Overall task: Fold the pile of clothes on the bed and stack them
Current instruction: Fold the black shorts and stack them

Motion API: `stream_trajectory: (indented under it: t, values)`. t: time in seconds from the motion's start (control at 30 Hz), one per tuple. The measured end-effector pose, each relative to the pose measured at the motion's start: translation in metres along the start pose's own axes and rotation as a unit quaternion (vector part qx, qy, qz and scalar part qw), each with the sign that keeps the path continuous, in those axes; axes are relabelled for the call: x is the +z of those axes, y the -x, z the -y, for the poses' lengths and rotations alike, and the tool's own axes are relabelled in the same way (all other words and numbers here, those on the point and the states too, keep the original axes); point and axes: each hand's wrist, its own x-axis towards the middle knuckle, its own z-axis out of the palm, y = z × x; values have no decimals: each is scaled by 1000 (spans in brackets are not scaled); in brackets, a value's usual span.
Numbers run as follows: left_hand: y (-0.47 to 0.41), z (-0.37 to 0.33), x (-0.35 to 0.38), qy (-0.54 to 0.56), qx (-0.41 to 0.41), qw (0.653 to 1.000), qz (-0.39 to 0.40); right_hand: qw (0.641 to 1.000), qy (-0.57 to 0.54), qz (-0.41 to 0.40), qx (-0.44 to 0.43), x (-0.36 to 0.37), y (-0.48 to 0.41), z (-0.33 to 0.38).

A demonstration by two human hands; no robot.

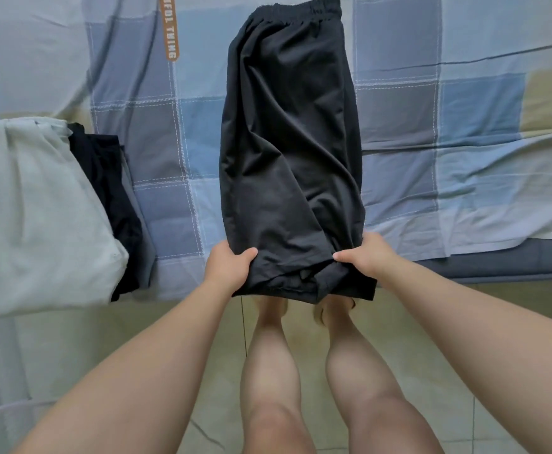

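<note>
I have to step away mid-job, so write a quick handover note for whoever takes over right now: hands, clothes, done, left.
Left hand and right hand each grip a near corner of the black shorts, hem end toward you, waistband far, lying lengthwise on the checked bedsheet.
Done: shorts appear halved lengthwise; a stack sits at left, pale grey garment over a black one.
Left: fold the hem up toward the waistband, then place the shorts on the stack. No other unfolded clothes in view.

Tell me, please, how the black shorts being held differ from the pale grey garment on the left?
The black shorts lie long and narrow mid-bed, hem gripped by the left hand and right hand. The pale grey garment is lighter, untouched, and rests on other clothes. Both lie on the checked bedsheet.
</note>
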Motion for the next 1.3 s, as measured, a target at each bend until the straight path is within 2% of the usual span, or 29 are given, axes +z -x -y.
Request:
stream_trajectory:
  t: [0.13,0.3,0.43,0.6,0.8,0.9,0.93,1.03,1.1,1.13,1.2,1.3]
  values:
    - [32,11,-2,35,-59,997,18,999,-5,28,24,-12,33,-15]
    - [86,18,-17,72,-129,987,57,998,-39,4,52,-24,95,-33]
    - [131,11,-41,146,-174,970,91,992,-86,-6,88,-40,138,-38]
    - [150,-31,-80,213,-228,944,102,972,-207,-1,113,-72,181,12]
    - [107,-116,-118,388,-202,895,81,922,-375,9,94,-103,152,111]
    - [71,-158,-121,472,-137,868,73,894,-443,-6,71,-110,115,158]
    - [59,-166,-120,475,-110,870,76,890,-451,-9,61,-110,104,168]
    - [35,-179,-108,375,-54,922,77,907,-420,10,20,-100,74,182]
    - [21,-173,-94,271,-16,962,27,936,-353,-1,-6,-89,59,176]
    - [13,-166,-87,213,17,977,-8,951,-306,-32,-22,-83,49,168]
    - [1,-151,-76,116,69,989,-65,971,-200,-116,-62,-73,30,151]
    - [-19,-133,-65,67,59,989,-119,976,-97,-181,-70,-66,2,131]
